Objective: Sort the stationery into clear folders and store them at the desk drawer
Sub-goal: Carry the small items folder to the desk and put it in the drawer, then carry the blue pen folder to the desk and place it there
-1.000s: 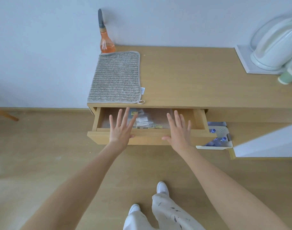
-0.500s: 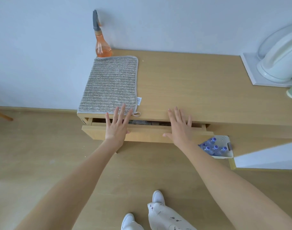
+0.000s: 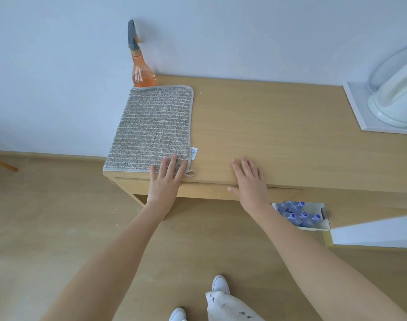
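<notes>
The wooden desk's drawer sits flush with the desk front, so its contents are hidden. My left hand lies flat against the drawer front, fingers spread and reaching over the near edge of a grey striped cloth. My right hand presses flat on the drawer front too, fingertips over the desk edge. Both hands hold nothing. No folders or stationery are visible.
An orange spray bottle stands at the desk's back left against the wall. A white appliance on a tray occupies the right end. A white basket of small water bottles sits on the floor under the desk. My feet are below.
Both hands pushed the drawer inward: it was wide open with clear folders visible, then nearly closed, and now sits flush. The view moved closer to the desk.
</notes>
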The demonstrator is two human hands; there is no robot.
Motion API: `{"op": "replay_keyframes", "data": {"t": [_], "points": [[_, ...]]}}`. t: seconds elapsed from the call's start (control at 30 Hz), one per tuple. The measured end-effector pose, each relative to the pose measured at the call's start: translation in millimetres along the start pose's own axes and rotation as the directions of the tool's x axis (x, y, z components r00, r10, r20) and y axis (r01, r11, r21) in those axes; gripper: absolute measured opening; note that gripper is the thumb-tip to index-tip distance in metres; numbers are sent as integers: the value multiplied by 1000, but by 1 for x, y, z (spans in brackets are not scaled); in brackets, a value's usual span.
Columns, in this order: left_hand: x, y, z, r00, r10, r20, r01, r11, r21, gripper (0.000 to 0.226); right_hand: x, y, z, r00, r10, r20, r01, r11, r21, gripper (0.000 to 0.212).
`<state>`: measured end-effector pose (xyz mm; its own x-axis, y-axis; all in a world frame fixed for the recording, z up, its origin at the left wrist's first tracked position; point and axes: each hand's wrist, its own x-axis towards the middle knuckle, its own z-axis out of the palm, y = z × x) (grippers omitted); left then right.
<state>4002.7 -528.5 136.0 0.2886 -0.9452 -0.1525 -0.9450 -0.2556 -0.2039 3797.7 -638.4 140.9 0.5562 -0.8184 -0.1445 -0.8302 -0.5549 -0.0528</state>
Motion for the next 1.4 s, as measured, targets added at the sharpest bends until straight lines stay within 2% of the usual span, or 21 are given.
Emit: {"op": "replay_keyframes", "data": {"t": [0.1, 0.2, 0.33, 0.43, 0.57, 0.63, 0.77, 0.83, 0.93, 1.07, 1.2, 1.4], "points": [[5, -4, -2, 997, 37, -63, -37, 999, 11, 88, 4, -1, 5, 999, -1, -54, 2, 1000, 12, 78], [8, -7, -1, 996, 56, -73, -53, 998, 42, 92, 6, -1, 12, 996, 14, -94, -14, 1000, 3, 78], [6, 0, -3, 999, 30, -20, -27, 987, 160, 86, 6, -3, 12, 996, 15, -88, -21, 998, -67, 83], [7, -1, -8, 998, 68, 17, -70, 962, 263, 86, 6, -2, 14, 998, 23, -57, -29, 994, -101, 83], [10, 0, -28, 994, 53, 99, -74, 974, 212, 93, 5, -8, 1, 1000, 15, 12, -14, 997, -75, 76], [9, 3, -36, 990, 29, 137, -54, 982, 182, 90, 5, -6, -9, 997, 15, 75, -13, 999, -31, 72], [0, 2, -51, 986, -11, 169, 0, 998, 65, 60, 2, -4, -36, 981, 56, 185, -81, 988, 131, 67], [-8, -1, -62, 991, -13, 133, 13, 1000, -5, 51, -7, -5, -46, 979, 66, 191, -95, 985, 146, 64], [-25, -5, -87, 999, 22, 46, -19, 997, -72, 46, -33, -5, -62, 990, 96, 105, -114, 977, 182, 65], [-55, 0, -127, 982, 117, -151, -133, 986, -101, 48, -88, -2, -92, 986, 161, 37, -165, 967, 195, 73], [-96, 26, -162, 904, 268, -333, -293, 956, -24, 58, -158, -1, -116, 968, 228, -103, -212, 967, 142, 77], [-157, 96, -183, 780, 519, -349, -528, 846, 80, 73, -261, 7, -130, 893, 403, -202, -379, 913, 150, 79]]}}
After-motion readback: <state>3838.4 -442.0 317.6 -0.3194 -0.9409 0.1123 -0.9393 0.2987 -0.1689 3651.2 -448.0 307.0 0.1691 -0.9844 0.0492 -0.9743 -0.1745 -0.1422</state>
